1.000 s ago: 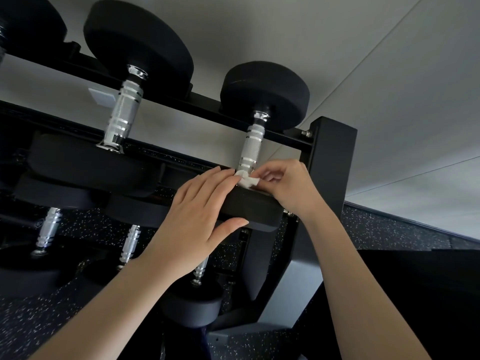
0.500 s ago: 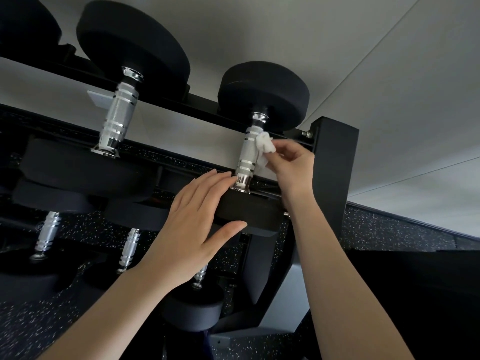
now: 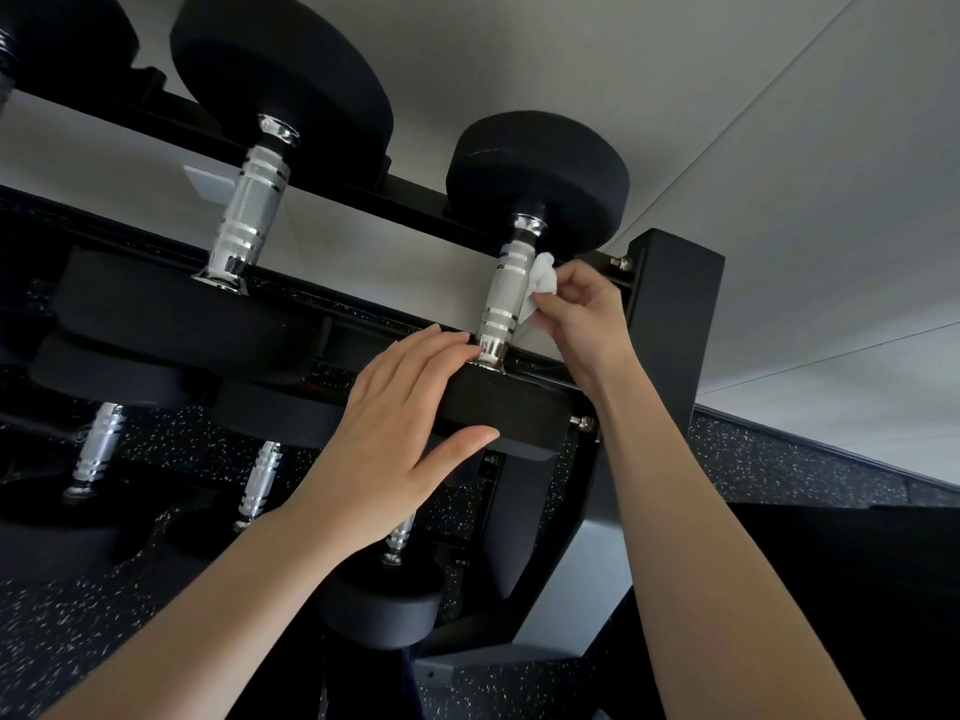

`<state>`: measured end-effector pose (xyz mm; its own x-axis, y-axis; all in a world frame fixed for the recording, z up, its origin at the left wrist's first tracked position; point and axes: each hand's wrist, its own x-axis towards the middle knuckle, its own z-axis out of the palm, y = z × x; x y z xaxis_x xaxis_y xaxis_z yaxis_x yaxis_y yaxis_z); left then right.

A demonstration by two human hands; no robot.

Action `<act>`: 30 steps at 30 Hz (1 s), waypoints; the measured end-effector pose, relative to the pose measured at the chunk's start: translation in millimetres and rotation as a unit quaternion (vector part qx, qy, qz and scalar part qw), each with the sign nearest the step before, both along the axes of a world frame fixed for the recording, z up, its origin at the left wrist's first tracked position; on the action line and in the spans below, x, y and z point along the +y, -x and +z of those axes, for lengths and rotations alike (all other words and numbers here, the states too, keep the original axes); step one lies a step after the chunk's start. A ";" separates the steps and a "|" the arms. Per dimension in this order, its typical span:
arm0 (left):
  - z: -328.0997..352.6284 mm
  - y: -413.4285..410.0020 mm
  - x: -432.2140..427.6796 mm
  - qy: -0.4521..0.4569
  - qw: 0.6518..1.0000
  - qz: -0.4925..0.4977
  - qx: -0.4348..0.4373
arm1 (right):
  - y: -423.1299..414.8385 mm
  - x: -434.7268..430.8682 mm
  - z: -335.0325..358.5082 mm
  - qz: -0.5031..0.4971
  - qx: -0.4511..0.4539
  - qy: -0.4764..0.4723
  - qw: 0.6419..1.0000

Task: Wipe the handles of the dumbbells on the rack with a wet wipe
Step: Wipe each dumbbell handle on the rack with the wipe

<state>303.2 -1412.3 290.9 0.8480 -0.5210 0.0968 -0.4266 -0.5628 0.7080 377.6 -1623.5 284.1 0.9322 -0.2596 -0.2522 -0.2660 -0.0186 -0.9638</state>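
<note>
Our right hand pinches the white wipe between thumb and curled fingers, pressing it against the right side of the knurled handle, about halfway up. This dumbbell sits at the right end of the rack's top row. Our left hand lies open on its near head, with straight fingers flat across the top beside the foot of the handle and the thumb along the front edge. A larger dumbbell rests just to the left, and more lie on the lower row above the speckled floor.
</note>
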 end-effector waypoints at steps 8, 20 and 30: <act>-1.8 0.1 -1.0 0.008 1.000 0.002 -0.006 | 33.4 1.1 -6.8 0.100 0.062 -0.014 0.993; -1.7 -1.1 -0.2 0.001 1.000 -0.003 -0.012 | 36.2 1.0 -9.5 0.090 0.107 -0.098 0.985; -1.9 -2.3 0.3 -0.011 1.000 -0.008 -0.019 | -19.6 9.5 -12.8 -0.067 0.015 -0.258 0.964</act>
